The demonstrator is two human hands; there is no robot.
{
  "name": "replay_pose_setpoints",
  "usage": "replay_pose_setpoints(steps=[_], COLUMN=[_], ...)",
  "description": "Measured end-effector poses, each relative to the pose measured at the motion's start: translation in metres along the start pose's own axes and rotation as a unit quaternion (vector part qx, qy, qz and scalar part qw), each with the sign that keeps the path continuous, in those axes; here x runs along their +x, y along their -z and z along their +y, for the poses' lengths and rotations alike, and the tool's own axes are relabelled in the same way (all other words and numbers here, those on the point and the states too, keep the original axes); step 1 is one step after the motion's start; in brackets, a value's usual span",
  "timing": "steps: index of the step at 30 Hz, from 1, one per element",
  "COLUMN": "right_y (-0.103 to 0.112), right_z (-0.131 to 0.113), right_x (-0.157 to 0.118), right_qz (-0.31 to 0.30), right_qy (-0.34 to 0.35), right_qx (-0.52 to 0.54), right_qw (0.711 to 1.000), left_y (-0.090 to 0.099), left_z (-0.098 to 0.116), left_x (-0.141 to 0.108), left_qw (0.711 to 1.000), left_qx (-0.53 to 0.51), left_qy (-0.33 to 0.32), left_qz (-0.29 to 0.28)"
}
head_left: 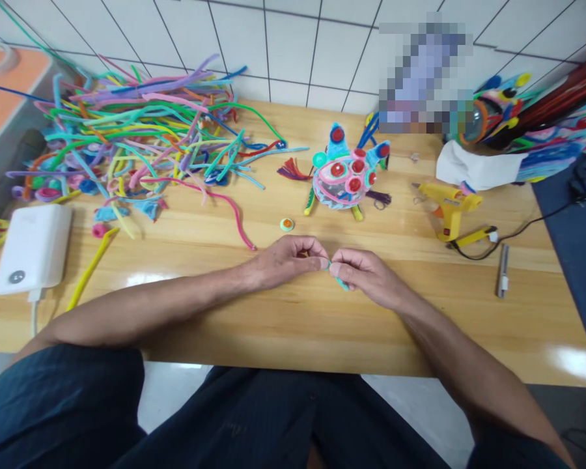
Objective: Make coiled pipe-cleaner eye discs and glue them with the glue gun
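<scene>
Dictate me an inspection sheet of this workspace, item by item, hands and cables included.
Surface: light wooden tabletop, glossy.
Job's things: small teal fuzzy strip, held; small green-and-orange disc and colourful fuzzy figure nearby.
Clutter: multicoloured pipe cleaners tangled at left; yellow glue gun at right.
Grippers: bare left hand and right hand, fingers pinching the strip.
Cables: black cable by the glue gun; white cable joined to white plastic box.
Surroundings: white tiled wall; one patch pixelated.

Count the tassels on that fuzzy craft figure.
2 in view. One red-and-purple tassel sticks out past the left side of the figure in the picture; one dark purple tassel sticks out past its right. Any behind the figure would be hidden.
</scene>
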State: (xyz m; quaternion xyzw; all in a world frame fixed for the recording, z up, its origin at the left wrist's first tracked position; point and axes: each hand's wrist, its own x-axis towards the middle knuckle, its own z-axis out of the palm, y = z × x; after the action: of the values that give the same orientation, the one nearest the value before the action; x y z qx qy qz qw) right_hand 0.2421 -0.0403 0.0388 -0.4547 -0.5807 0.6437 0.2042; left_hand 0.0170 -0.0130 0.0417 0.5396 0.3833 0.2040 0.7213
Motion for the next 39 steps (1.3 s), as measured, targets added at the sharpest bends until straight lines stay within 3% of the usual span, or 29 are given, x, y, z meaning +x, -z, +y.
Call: replay_pose_setpoints(steps=[3,7,14,22,26,34,39], right_y=[-0.003,-0.008,-0.016,-0.008,-0.008,-0.015,-0.021], right_z=[-0.002,-0.002,0.001,-0.003,-0.002,0.003,0.011], right_x=[0.0,0.001,0.004,-0.005,-0.005,0.0,0.003], right_qz=[0.012,0.059,0.128,0.11,0.117,0.163,0.199], right_qy=[0.017,0.029,0.068,0.081,0.116,0.079,0.09], right_qx=[-0.024,-0.021,-0.011,-0.157,-0.224,-0.142,-0.12], right_qw=[1.0,0.998,0.989,0.978,0.961,0.973,0.968], left_y=[-0.001,-0.005,-0.019,-0.01,-0.007,-0.01,-0.016], left_z=[-0.004,-0.007,-0.016,-0.005,-0.008,-0.017,-0.023], left_x=[0.0,-0.002,-0.007,-0.009,-0.007,-0.005,-0.005], left_qw=[1.0,0.997,0.99,0.987,0.981,0.981,0.976], left_qx=[0.013,0.011,-0.09,0.129,0.161,0.12,0.053], left_qy=[-0.013,-0.049,-0.047,-0.091,-0.106,-0.128,-0.159], left_qz=[0.004,0.052,0.094,0.026,0.02,0.084,0.139])
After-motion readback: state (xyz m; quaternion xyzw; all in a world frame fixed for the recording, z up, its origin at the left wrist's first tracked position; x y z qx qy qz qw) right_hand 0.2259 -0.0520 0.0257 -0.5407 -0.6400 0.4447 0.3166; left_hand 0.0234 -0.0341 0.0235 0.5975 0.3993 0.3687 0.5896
